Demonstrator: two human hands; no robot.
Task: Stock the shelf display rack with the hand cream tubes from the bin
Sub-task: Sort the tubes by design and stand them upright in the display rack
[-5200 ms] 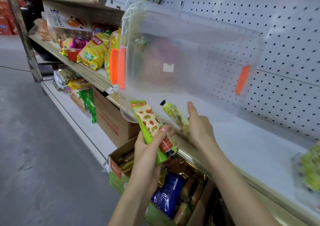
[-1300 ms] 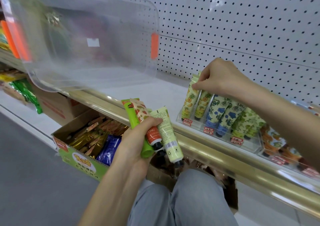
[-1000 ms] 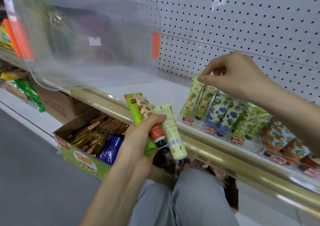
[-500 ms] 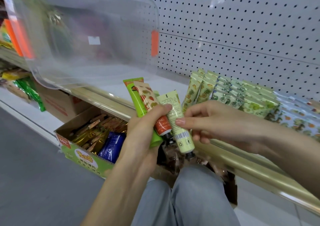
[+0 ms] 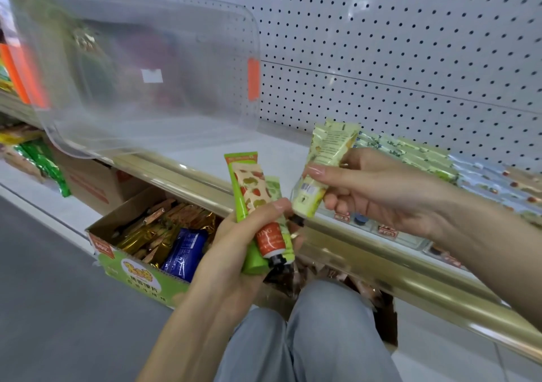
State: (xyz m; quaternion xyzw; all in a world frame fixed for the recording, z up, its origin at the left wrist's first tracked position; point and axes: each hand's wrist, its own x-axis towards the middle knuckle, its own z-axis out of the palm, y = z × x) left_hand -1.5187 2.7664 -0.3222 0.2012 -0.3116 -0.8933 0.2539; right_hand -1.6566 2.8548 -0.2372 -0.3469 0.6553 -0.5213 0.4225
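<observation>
My left hand (image 5: 234, 246) grips a bunch of hand cream tubes (image 5: 252, 196): a bright green one, a strawberry-print one with an orange end, and a pale green one behind. My right hand (image 5: 378, 194) pinches a pale yellow-green tube (image 5: 324, 164) between thumb and fingers, cap down, just right of the bunch and in front of the shelf. The display rack (image 5: 410, 236) stands on the shelf behind my right hand, with rows of patterned tubes (image 5: 422, 158) in it. The clear bin (image 5: 140, 67) with orange latches lies tipped on the shelf at upper left.
A gold rail (image 5: 381, 264) edges the white shelf, with pegboard (image 5: 396, 44) behind. Below it a green carton (image 5: 140, 270) of snack packs sits on the lower shelf, with a brown box (image 5: 91, 182) further left. My knees in grey trousers (image 5: 308, 337) are at the bottom.
My right hand left the rack, came to the bunch in my left hand and pulled the pale yellow-green tube out of it, lifting it up and to the right.
</observation>
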